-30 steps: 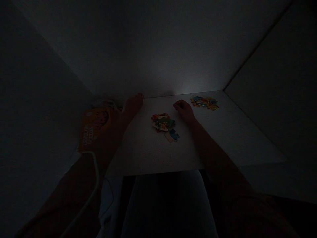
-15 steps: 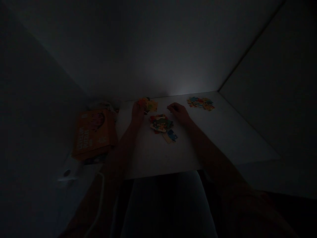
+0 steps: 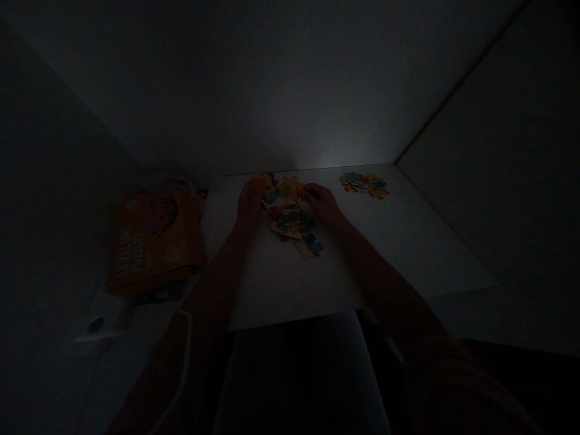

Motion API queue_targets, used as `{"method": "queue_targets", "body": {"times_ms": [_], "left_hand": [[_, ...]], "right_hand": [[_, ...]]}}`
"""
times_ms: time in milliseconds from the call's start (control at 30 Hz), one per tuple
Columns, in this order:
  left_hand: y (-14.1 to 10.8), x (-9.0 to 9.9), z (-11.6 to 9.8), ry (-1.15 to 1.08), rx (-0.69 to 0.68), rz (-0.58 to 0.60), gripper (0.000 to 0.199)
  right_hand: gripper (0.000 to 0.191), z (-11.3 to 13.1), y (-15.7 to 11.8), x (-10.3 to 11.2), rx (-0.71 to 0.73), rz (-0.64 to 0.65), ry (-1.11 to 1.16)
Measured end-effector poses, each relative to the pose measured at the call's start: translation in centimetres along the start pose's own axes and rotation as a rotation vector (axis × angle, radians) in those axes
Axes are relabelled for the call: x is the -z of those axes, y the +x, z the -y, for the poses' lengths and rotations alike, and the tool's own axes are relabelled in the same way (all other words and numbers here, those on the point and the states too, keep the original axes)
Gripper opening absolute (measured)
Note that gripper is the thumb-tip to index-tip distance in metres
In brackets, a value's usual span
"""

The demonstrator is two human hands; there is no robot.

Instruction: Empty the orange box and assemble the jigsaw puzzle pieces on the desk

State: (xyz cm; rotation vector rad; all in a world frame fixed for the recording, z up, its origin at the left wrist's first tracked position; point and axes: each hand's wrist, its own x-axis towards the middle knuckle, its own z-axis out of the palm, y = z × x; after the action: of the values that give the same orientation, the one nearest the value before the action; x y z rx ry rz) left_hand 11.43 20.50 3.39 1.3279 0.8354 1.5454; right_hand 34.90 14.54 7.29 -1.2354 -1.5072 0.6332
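Note:
The light is dim. My left hand (image 3: 249,206) rests at the far middle of the white table (image 3: 254,290), its fingers on an orange jigsaw piece (image 3: 261,185). A yellow jigsaw piece (image 3: 290,188) lies between my hands, touched by the fingers of my right hand (image 3: 321,203). Whether either hand actually grips its piece is hard to see. Just below them sits a pile of colourful jigsaw pieces (image 3: 290,225), with a pale piece (image 3: 309,248) at its near edge.
A second group of jigsaw pieces (image 3: 365,185) lies at the table's far right. An orange puzzle box (image 3: 154,241) stands at the left edge, with a pale crumpled item (image 3: 165,182) behind it. White walls (image 3: 475,121) rise beyond the table. A white cord (image 3: 185,362) runs along my left arm.
My left hand has brought colourful pieces in from the far edge towards the pile. My right hand has moved left towards them. The view has drifted, so the box appears lower and further left.

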Motion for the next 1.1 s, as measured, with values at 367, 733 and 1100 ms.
{"method": "queue_targets", "body": {"times_ms": [367, 733, 1100], "left_hand": [[1.3, 0.5, 0.2, -0.188, 0.171, -0.226, 0.046], [1.1, 0.7, 0.6, -0.048, 0.08, -0.136, 0.062], [-0.3, -0.1, 0.0, 0.13, -0.079, 0.12, 0.079]], "right_hand": [[0.067, 0.8, 0.3, 1.9, -0.025, -0.091, 0.073], [0.054, 0.3, -0.5, 1.4, 0.016, 0.073, -0.335], [0.05, 0.4, -0.8, -1.1, -0.032, 0.084, -0.082]]}}
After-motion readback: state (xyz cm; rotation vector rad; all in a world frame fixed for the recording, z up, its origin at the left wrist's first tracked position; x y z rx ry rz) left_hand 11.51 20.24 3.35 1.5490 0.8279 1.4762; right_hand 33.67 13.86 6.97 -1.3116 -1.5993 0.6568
